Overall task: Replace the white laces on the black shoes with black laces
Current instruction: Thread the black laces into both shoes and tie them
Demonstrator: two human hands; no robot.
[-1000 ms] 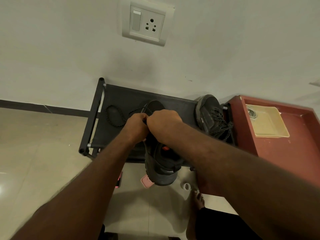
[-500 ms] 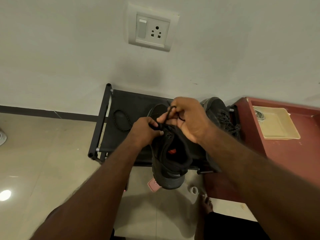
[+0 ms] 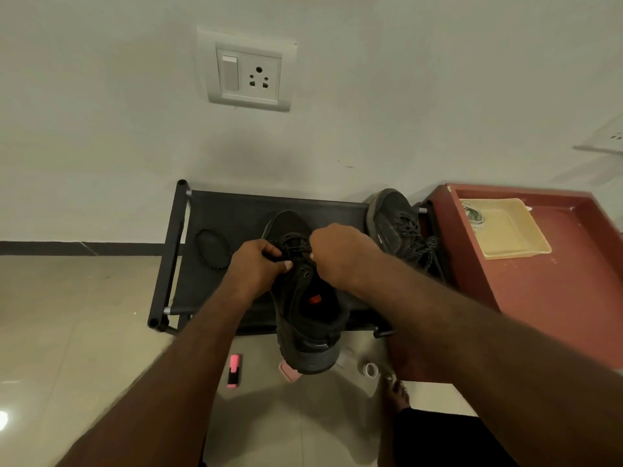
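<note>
Shoe rack (image 3: pixel 236 210) by the wall: far shoe (image 3: pixel 394 220) looks black-laced; my left hand (image 3: pixel 256 267) and right hand (image 3: pixel 337 254) pinch black lace (image 3: pixel 293 246) on near shoe (image 3: pixel 310 318), upper eyelets (image 3: pixel 305 274) empty.

This looks like a room in a home. The plain white wall has a white plastic switch and plug plate (image 3: pixel 248 75) on it. The floor is shiny beige tile (image 3: pixel 67 332). A low black shoe rack with a cloth shelf (image 3: pixel 232 210) stands against the wall, with a worn black lace-up shoe (image 3: pixel 392 220) on it. Just beside it is a low red-brown table (image 3: pixel 556 298). A bare foot (image 3: pixel 396 392) rests on the floor.
</note>
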